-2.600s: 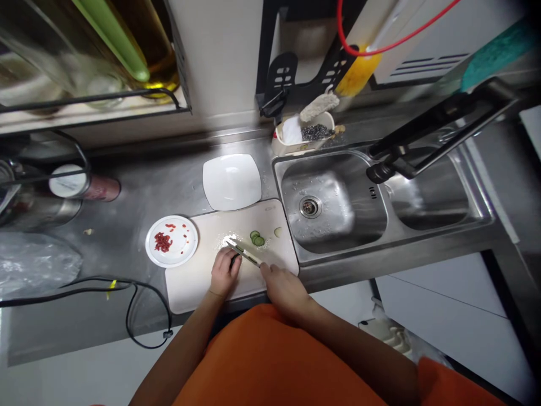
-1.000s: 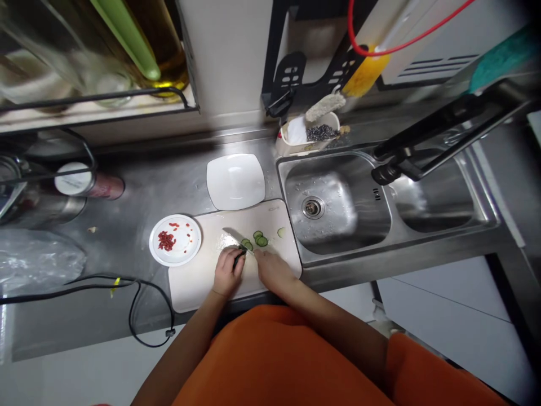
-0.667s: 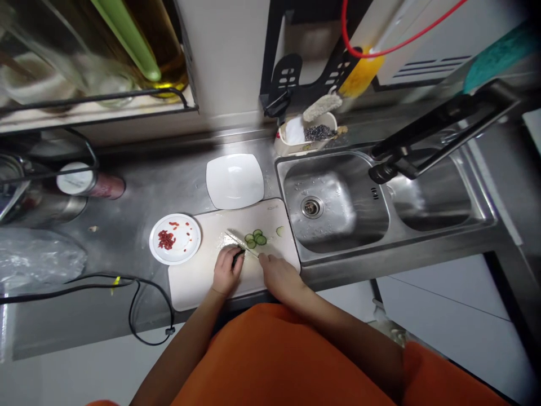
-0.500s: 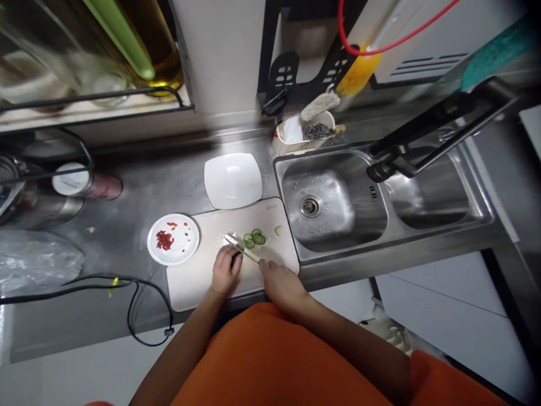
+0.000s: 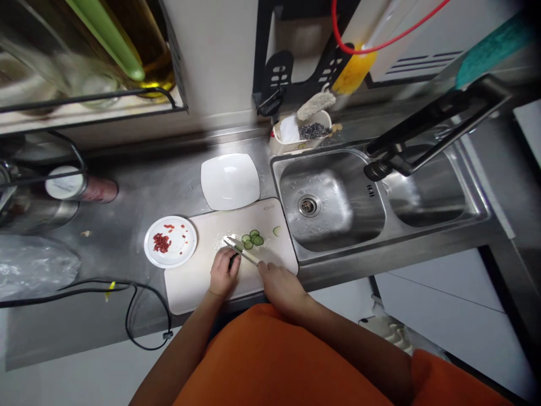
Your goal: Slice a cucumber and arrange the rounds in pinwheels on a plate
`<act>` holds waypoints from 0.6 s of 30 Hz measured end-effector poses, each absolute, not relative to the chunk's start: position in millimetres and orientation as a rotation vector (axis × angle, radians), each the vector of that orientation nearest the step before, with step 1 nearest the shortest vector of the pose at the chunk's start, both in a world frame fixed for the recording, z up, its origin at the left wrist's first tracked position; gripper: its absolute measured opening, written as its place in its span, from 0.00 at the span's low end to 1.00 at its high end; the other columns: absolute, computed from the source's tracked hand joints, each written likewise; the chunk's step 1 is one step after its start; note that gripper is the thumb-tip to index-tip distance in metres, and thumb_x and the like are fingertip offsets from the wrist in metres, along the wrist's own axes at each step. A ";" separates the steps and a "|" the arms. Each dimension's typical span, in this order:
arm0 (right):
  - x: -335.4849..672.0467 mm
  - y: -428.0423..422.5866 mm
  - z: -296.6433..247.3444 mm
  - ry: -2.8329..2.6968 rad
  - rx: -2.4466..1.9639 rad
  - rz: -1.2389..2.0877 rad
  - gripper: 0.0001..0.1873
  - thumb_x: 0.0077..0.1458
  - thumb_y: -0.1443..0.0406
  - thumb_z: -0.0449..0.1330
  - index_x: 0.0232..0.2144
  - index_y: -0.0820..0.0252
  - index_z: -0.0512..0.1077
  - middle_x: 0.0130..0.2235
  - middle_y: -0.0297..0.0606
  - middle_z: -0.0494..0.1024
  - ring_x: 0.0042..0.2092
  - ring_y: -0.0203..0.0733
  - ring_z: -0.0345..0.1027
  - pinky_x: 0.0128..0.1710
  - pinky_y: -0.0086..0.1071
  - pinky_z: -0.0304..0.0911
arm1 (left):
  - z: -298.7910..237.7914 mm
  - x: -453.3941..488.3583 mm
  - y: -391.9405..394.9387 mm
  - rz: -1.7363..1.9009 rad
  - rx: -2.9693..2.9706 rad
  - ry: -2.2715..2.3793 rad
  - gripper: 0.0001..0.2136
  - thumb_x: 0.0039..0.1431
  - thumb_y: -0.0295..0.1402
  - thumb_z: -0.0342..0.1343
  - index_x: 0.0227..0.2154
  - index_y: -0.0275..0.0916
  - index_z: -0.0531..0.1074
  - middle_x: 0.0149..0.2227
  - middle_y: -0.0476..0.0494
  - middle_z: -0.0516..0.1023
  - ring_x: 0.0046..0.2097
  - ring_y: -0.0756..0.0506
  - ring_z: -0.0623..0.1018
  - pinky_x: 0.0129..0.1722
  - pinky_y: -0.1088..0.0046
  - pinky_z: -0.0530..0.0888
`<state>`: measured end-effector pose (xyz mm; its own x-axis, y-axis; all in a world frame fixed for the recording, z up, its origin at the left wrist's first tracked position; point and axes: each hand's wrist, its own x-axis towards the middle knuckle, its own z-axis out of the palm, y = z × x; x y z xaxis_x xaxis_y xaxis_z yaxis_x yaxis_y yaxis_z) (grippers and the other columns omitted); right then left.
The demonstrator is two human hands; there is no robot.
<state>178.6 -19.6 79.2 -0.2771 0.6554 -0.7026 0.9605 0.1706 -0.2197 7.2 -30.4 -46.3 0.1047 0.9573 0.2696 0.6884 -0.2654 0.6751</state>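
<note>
My right hand (image 5: 281,285) is closed round the handle of a knife (image 5: 242,251), whose blade points up and left over the cutting board (image 5: 190,290). Beside the blade, my left hand (image 5: 224,272) is curled round a dark green piece of cucumber (image 5: 233,261), mostly hidden by the fingers. Several cucumber slices (image 5: 252,238) lie just beyond the knife, and a single slice (image 5: 276,231) sits apart near the board's right edge. A white plate (image 5: 149,251) with small red pieces (image 5: 161,243) overlaps the board's left side.
A white square dish (image 5: 230,183) stands behind the board. To the right is a steel double sink (image 5: 333,200) with a black faucet (image 5: 406,152). A caddy (image 5: 291,148) holds scrubbers behind it. At left are a black cable (image 5: 143,345), a plastic bag (image 5: 38,265) and a canister (image 5: 99,190).
The whole view has shifted slightly, so the counter things sit a little further left. Both hands keep nearly the same pose, with the knife still against the cucumber.
</note>
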 end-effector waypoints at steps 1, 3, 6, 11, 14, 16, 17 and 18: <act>178.2 -19.1 79.2 2.005 1.522 -0.896 0.15 0.60 0.74 0.41 0.45 0.63 0.63 0.37 0.46 0.74 0.40 0.44 0.72 0.34 0.29 0.63 | -46.4 7.3 -30.5 0.967 2.005 1.606 0.07 0.59 0.30 0.51 0.39 0.37 0.70 0.38 0.40 0.75 0.44 0.45 0.74 0.47 0.64 0.72; 177.3 -18.0 79.3 2.008 1.515 -0.891 0.15 0.60 0.74 0.41 0.45 0.63 0.63 0.37 0.46 0.74 0.40 0.44 0.72 0.34 0.29 0.63 | -46.3 7.4 -30.4 0.977 1.996 1.604 0.07 0.59 0.30 0.51 0.39 0.37 0.70 0.38 0.40 0.75 0.44 0.45 0.74 0.47 0.64 0.72; 175.9 -16.6 79.1 2.013 1.503 -0.887 0.16 0.60 0.74 0.41 0.45 0.63 0.63 0.37 0.46 0.74 0.40 0.44 0.72 0.34 0.30 0.64 | -46.2 7.5 -30.3 0.990 1.988 1.603 0.07 0.59 0.30 0.51 0.39 0.38 0.70 0.38 0.40 0.75 0.44 0.46 0.74 0.47 0.64 0.72; 174.4 -14.5 76.6 2.049 1.501 -0.882 0.15 0.60 0.74 0.41 0.44 0.62 0.63 0.38 0.45 0.75 0.40 0.44 0.72 0.35 0.31 0.64 | -47.4 7.0 -30.4 0.997 1.989 1.599 0.06 0.59 0.29 0.52 0.39 0.38 0.70 0.38 0.40 0.75 0.44 0.46 0.74 0.47 0.65 0.72; 172.5 -12.3 74.4 2.077 1.491 -0.868 0.15 0.60 0.74 0.42 0.44 0.63 0.63 0.37 0.45 0.74 0.40 0.43 0.72 0.35 0.30 0.64 | -48.0 6.9 -30.6 0.999 1.992 1.602 0.06 0.59 0.30 0.52 0.39 0.38 0.70 0.38 0.40 0.75 0.44 0.46 0.74 0.47 0.65 0.72; 170.9 -10.9 72.6 2.076 1.491 -0.868 0.15 0.60 0.74 0.42 0.45 0.64 0.63 0.37 0.45 0.74 0.40 0.42 0.72 0.35 0.30 0.64 | -47.8 7.1 -30.6 0.998 1.995 1.602 0.06 0.59 0.29 0.52 0.39 0.38 0.70 0.38 0.40 0.75 0.44 0.46 0.74 0.47 0.64 0.72; 170.1 -10.5 71.5 2.076 1.493 -0.867 0.14 0.60 0.74 0.42 0.44 0.64 0.63 0.37 0.45 0.74 0.39 0.42 0.72 0.34 0.29 0.64 | -47.6 7.2 -30.6 0.998 1.995 1.603 0.06 0.59 0.29 0.52 0.39 0.37 0.70 0.38 0.40 0.75 0.44 0.46 0.74 0.47 0.64 0.72; 169.3 -10.2 70.4 2.078 1.492 -0.866 0.14 0.60 0.74 0.42 0.44 0.64 0.63 0.37 0.45 0.74 0.39 0.42 0.72 0.34 0.29 0.63 | -47.3 7.4 -30.6 0.997 1.994 1.604 0.06 0.59 0.29 0.51 0.39 0.37 0.70 0.38 0.41 0.75 0.44 0.46 0.74 0.47 0.64 0.72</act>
